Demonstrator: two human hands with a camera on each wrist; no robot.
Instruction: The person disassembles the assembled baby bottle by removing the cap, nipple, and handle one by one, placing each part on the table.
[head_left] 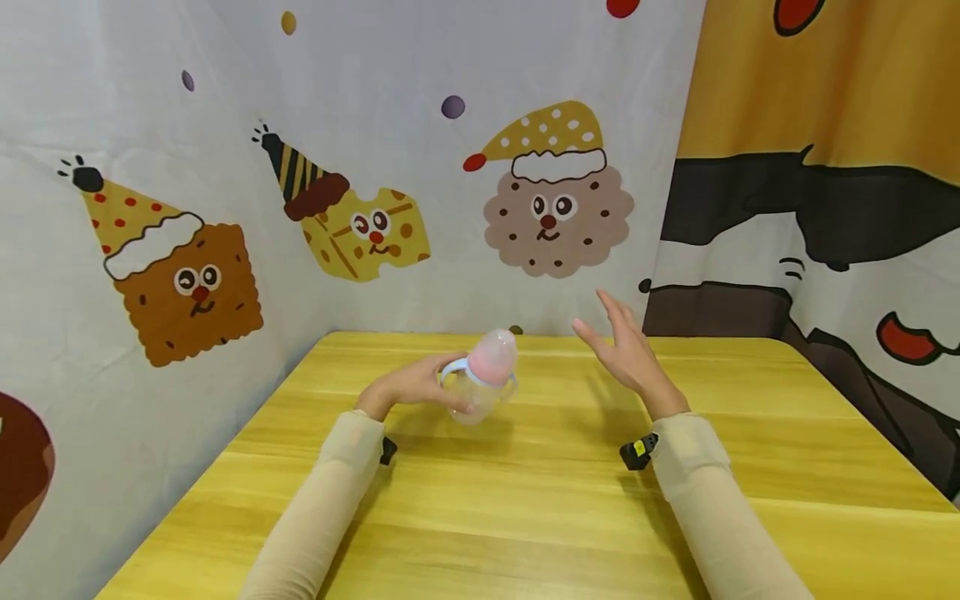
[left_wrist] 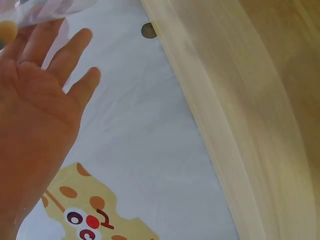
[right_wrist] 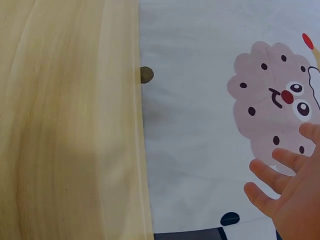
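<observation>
A clear baby bottle (head_left: 491, 358) with a pink collar, a transparent domed cap and pale blue side handles leans slightly to the right over the table. My left hand (head_left: 420, 385) holds it from the left side, thumb across the lower body and fingers behind the near handle. In the left wrist view only part of the bottle (left_wrist: 55, 11) shows at the top left corner, beside the fingers of the left hand (left_wrist: 40, 95). My right hand (head_left: 624, 354) is raised to the right of the bottle, apart from it, with fingers spread and holding nothing; its fingers also show in the right wrist view.
The wood-grain table (head_left: 540, 517) reaches back to a white curtain (head_left: 420, 308) printed with cartoon snacks. At the right hangs a yellow and dark patterned curtain (head_left: 750, 100). A small black camera (head_left: 637, 452) sits on the right wrist.
</observation>
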